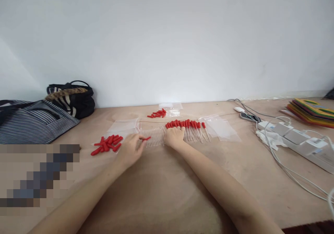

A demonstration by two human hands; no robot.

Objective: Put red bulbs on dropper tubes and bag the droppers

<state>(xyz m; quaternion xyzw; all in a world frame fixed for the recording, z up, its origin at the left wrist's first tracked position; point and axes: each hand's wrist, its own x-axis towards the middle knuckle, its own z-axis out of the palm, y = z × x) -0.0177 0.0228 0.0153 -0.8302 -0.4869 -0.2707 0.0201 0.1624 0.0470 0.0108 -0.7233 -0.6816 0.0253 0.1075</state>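
Note:
My left hand [131,150] pinches a small red rubber dropper bulb [146,138] between thumb and fingertips. Just past it lies a row of clear glass dropper tubes [152,137], side by side. My right hand [175,136] rests at the right end of those tubes with its fingers curled. Whatever is under its fingertips is hidden. Several droppers with red bulbs fitted [194,126] lie in a row beyond and right of that hand. A pile of loose red bulbs [108,144] sits left of my left hand.
Farther back are smaller red bulbs [158,113] and thin tubes [173,113]. Clear plastic bags [225,129] lie nearby. A power strip [304,145] with cables, a phone [249,117] and coloured sheets [311,111] are at right. Striped [39,122] and black bags [86,103] stand left.

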